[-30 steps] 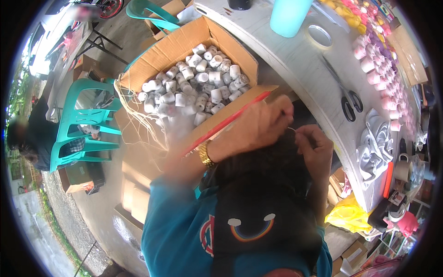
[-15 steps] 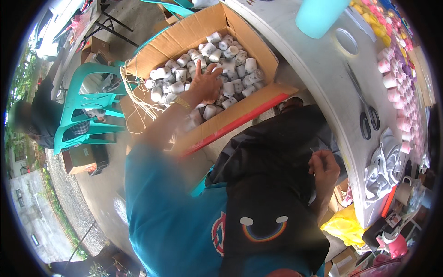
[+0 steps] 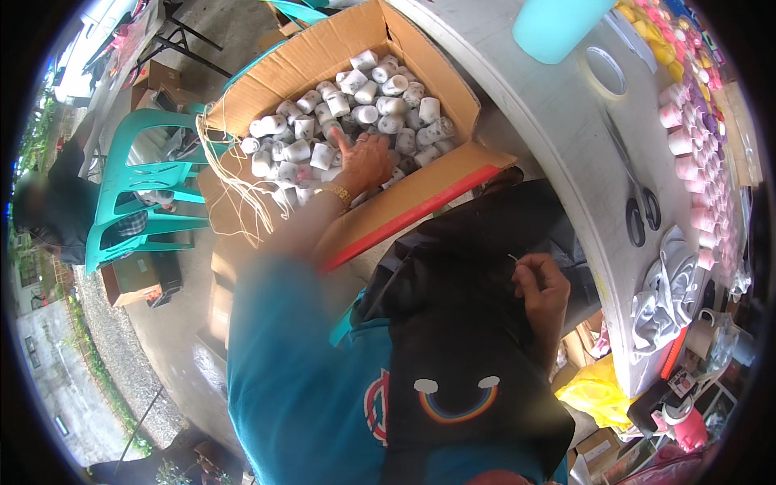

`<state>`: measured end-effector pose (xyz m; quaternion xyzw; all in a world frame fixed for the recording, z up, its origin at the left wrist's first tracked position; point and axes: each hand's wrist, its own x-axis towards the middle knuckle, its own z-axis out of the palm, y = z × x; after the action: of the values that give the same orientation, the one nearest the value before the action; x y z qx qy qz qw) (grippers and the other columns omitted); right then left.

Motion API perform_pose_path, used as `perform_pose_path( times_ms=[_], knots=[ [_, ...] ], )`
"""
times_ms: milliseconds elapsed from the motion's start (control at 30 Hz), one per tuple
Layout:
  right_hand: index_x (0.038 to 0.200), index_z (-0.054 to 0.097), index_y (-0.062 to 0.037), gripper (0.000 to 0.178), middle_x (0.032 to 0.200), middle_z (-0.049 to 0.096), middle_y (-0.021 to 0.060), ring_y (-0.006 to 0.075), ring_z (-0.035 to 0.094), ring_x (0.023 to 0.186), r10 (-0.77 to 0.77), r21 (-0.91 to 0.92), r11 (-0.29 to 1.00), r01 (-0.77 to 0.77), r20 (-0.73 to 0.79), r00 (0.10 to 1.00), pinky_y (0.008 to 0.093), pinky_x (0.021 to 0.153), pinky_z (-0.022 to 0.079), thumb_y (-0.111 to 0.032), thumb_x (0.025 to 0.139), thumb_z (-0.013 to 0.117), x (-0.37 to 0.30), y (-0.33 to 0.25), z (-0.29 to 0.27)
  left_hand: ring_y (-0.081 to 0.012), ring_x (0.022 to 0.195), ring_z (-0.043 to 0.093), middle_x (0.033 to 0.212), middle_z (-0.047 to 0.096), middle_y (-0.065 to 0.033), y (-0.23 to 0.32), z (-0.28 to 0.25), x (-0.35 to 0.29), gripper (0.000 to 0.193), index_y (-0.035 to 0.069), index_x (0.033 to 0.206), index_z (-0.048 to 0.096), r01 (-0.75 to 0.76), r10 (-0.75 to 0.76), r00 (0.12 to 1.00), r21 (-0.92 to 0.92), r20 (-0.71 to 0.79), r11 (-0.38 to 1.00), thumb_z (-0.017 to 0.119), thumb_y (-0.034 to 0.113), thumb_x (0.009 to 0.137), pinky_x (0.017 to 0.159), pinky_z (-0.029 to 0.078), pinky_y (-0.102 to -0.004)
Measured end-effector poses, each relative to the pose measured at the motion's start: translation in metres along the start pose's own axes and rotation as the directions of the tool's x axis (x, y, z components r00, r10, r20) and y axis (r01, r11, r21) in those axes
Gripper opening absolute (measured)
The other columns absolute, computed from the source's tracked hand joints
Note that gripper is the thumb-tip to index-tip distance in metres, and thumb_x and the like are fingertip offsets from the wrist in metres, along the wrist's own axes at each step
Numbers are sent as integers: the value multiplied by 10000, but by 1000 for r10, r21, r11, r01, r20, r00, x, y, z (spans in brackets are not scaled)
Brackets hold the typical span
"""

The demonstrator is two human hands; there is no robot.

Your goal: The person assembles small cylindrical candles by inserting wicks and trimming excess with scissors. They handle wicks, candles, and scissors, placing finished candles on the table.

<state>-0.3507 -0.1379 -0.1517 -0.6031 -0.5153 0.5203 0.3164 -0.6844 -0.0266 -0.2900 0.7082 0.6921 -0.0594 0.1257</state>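
Observation:
An open cardboard box (image 3: 436,190) in front of me is heaped with small white cylinders (image 3: 354,81) bearing grey-black marks. My left hand (image 3: 368,162), with a gold-coloured bracelet at the wrist, reaches down into the near part of the heap. Its forefinger is stretched against the cylinders; some of its other fingertips are hidden, and no grip on a cylinder shows. Above my black apron (image 3: 453,339), my right hand (image 3: 543,283) is closed in a pinch. A short, thin white strand (image 3: 512,257) sticks out past its thumb and forefinger.
Pale strings (image 3: 234,190) hang over the box's left side, beside a teal plastic chair (image 3: 137,174). The curved white table (image 3: 558,153) on the right carries scissors (image 3: 638,190), a tape roll (image 3: 606,71), a teal cup (image 3: 558,28), grey cloth (image 3: 667,291) and rows of pink cylinders (image 3: 691,170).
My left hand has gone from above the cylinders, fingers spread, down into the heap. My right hand has risen a little and shifted left, and the strand stands out more clearly.

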Motion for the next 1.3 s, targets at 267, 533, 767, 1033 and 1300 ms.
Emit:
perform_pose_path(
  times_ms=[267, 533, 767, 1033, 1300],
  knots=[
    [909, 640, -4, 52, 697, 611, 25, 61, 520, 568, -15, 21, 1000, 17, -78, 997, 205, 530, 409, -39, 875, 621, -5, 8, -2, -385, 1143, 473, 1139, 591, -133, 4, 1, 16, 354, 125, 1020, 684, 40, -68, 979, 146, 192, 988, 459, 362, 882, 891, -63, -859],
    [903, 640, -9, 46, 691, 611, 25, 64, 519, 566, -13, -19, 1000, 10, -139, 990, 207, 529, 410, -34, 873, 615, -13, 14, -5, -303, 1209, 461, 1199, 575, -54, -32, -40, 0, 317, 183, 1183, 575, -159, 192, 867, -110, 460, 981, 427, 330, 944, 1019, -60, -756],
    [901, 633, -7, 44, 684, 604, 24, 63, 511, 562, 1, -20, 1000, -4, -111, 994, 209, 528, 407, -33, 879, 605, -7, 15, -7, -299, 1245, 435, 1221, 535, -48, -48, -54, -43, 450, 169, 1183, 519, -284, 385, 872, -329, 302, 901, 699, 250, 778, 1025, 156, -725],
    [894, 632, -13, 32, 691, 589, 16, 57, 500, 581, -26, 6, 1000, 27, -67, 997, 203, 543, 397, -25, 868, 617, -7, 2, -1, -189, 954, 584, 1052, 626, -61, -35, -100, -59, 462, 69, 1126, 600, 98, -25, 994, -721, 111, 686, 695, 426, 849, 892, 438, -300],
    [891, 625, -7, 37, 777, 586, 18, 47, 516, 684, -447, -73, 895, 441, -123, 886, 189, 604, 394, -10, 857, 641, -5, -52, -20, -227, 871, 668, 974, 632, -166, 78, -158, -97, 504, 7, 1178, 521, 265, 357, 933, -744, 38, -614, 534, 454, 945, 880, 561, -378]
  ],
)
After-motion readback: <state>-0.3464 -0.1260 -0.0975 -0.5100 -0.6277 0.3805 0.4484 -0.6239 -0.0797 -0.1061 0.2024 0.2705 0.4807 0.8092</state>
